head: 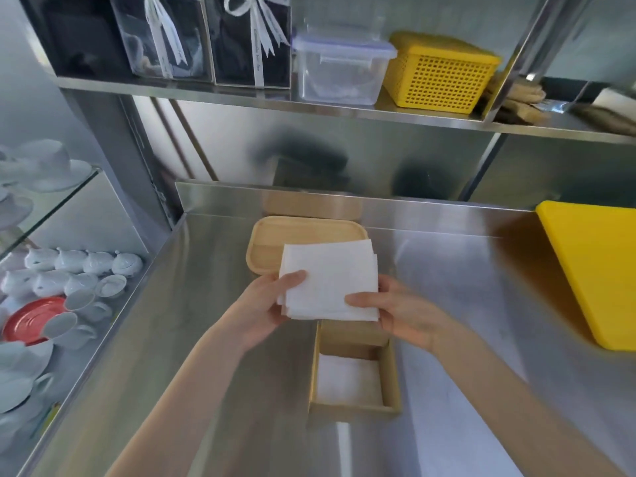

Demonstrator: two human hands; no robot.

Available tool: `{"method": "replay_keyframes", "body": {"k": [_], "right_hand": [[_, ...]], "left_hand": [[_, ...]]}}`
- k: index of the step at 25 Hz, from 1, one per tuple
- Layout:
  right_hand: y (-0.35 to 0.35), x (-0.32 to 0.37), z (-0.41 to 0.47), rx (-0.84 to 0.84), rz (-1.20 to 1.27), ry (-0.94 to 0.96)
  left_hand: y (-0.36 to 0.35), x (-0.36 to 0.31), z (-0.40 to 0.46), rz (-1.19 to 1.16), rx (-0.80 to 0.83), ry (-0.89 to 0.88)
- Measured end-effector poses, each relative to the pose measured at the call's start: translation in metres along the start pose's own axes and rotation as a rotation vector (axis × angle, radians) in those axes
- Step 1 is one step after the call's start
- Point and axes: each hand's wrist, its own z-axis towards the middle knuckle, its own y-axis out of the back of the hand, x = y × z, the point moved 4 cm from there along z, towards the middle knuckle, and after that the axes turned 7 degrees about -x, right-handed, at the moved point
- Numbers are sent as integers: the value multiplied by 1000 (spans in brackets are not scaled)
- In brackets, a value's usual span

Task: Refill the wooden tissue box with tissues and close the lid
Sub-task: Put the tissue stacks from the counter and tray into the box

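An open wooden tissue box (354, 409) stands on the steel counter near me, with some white tissues (347, 376) lying in its bottom. Its wooden lid (272, 235) lies flat farther back by the wall. A stack of white tissues (330, 280) hovers above the far end of the box, between box and lid. My left hand (265, 304) grips the stack's left edge, thumb on top. On the opposite edge, my right hand (402, 311) holds it the same way.
The steel counter (464, 304) has a raised back edge. A yellow board (599, 270) lies at the right. To the left, glass shelves hold white cups (79, 266) and a red saucer (31, 318). A shelf above carries a clear tub (340, 70) and a yellow basket (440, 77).
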Motion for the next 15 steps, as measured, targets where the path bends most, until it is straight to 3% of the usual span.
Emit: {"method": "replay_keyframes", "body": {"k": [9,15], "right_hand": [[23,-64,-40,-266,-203,-5],[39,-69,-51,-470,-660,110]], "left_hand": [[-8,63,-28,350,-133,-34],[-17,75,-23,681,-225,-62]]}}
